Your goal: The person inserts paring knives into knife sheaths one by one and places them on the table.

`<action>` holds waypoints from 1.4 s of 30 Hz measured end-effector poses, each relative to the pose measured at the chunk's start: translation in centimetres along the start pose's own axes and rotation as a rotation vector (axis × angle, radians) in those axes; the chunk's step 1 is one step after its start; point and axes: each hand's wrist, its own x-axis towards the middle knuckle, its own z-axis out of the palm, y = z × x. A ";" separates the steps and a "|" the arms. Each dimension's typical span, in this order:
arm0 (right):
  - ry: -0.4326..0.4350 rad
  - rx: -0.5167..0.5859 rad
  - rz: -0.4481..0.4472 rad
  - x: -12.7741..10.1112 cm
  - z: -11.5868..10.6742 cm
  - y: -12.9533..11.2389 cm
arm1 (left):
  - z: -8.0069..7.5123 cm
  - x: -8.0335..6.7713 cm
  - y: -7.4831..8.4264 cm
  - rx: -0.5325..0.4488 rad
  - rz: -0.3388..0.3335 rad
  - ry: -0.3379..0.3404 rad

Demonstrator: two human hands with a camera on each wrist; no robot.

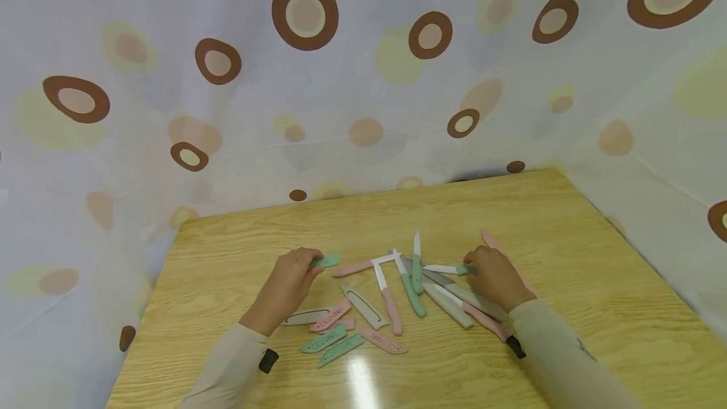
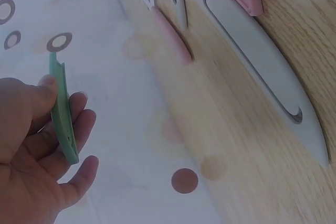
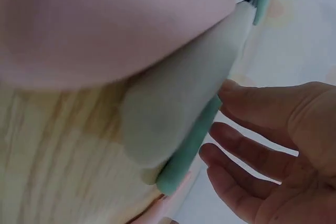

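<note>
My left hand (image 1: 294,279) pinches a green knife sheath (image 2: 63,114) between thumb and fingers, raised at the left of the pile. At the right, my right hand (image 1: 496,273) has thumb and index fingertips at the green handle of a paring knife (image 1: 443,269), its white blade pointing left; the other fingers are loosely bent. In the right wrist view a grey handle (image 3: 173,98) partly covers that green handle (image 3: 186,153). Between the hands lie pink-handled knives (image 1: 392,311) and green-handled knives (image 1: 413,292), blades bare.
Pink sheaths (image 1: 385,341), green sheaths (image 1: 341,350) and grey sheaths (image 1: 363,307) lie at the front left of the wooden table (image 1: 238,245). Grey-handled knives (image 1: 449,306) overlap near my right hand, beside another pink-handled knife (image 1: 485,320). A spotted cloth (image 1: 352,100) hangs behind.
</note>
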 end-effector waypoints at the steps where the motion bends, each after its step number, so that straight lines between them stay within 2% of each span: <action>1: -0.009 0.003 0.007 0.1 0.1 0.2 | 0.0 0.0 0.0 -0.004 0.000 -0.002; 10: -0.018 -0.011 0.018 0.4 0.6 0.7 | -0.1 -0.2 0.1 -0.008 -0.051 -0.044; 20: -0.042 -0.062 0.009 0.3 0.4 0.6 | -0.2 -0.1 0.5 -0.023 -0.044 -0.039; 24: 0.013 -0.083 -0.041 0.0 -1.1 -0.9 | -0.3 -0.1 0.6 -0.017 -0.047 -0.043; 31: 0.126 -0.053 -0.179 -0.8 -3.1 -5.6 | -0.5 -0.1 0.8 -0.029 -0.024 -0.021; 36: 0.121 -0.082 -0.197 -1.1 -2.9 -8.1 | -0.2 0.0 1.0 -0.039 0.001 -0.024; 42: 0.084 -0.110 -0.233 -1.1 -2.0 -9.9 | 0.2 -0.3 1.3 -0.050 0.026 -0.018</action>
